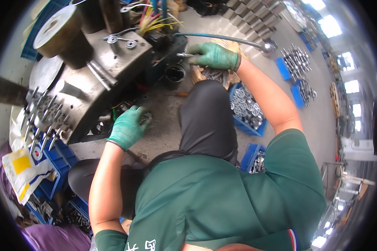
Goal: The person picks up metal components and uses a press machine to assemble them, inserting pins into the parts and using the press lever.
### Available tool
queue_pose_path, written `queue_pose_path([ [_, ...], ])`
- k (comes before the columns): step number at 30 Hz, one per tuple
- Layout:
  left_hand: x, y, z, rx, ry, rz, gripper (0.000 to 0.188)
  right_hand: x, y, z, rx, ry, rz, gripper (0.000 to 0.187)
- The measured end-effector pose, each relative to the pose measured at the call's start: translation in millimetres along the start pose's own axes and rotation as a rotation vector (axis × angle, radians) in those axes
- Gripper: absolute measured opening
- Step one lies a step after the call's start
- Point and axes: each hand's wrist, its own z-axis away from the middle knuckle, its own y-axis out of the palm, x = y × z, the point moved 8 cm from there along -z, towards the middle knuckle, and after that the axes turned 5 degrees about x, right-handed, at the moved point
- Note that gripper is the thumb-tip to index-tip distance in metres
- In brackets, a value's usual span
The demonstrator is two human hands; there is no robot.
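My right hand (pixel 217 57), in a green knit glove, is closed on a small metal pin (pixel 185 55) that sticks out to the left past the fingertips. Below that hand lies an open sack of grey metal pins (pixel 215 75). Level with my left knee, my left hand (pixel 127 127) wears a matching green glove. Its thumb and fingers are a little smeared but stand apart, with no held part visible. It hangs beside the edge of a heavy steel machine table (pixel 125 54). Small ring-shaped metal parts (pixel 131 43) lie on that table's far end.
Two metal bars (pixel 101 75) and upright threaded parts (pixel 44 119) sit on the table. A blue bin of round metal parts (pixel 246 104) stands right of my knee, with another blue bin (pixel 252 158) nearer. A teal hose (pixel 222 37) crosses beyond my right hand. A black cup (pixel 175 73) stands between.
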Motion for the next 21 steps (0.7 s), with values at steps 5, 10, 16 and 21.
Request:
queue_pose_path([
  [5,-8,33,1,0.205,0.001,-0.054,0.034,-222,-10,140,-0.128,0.553,-0.016,0.043],
  [10,3,47,2,0.269,-0.037,-0.087,0.033,-337,20,263,-0.301,0.759,0.401,0.051],
  [16,30,64,4,0.304,-0.097,-0.139,0.032,-375,32,274,-0.346,0.999,0.383,0.041],
  [21,61,84,2,0.348,-0.145,-0.147,0.031,-390,17,249,-0.376,0.975,0.562,0.036],
])
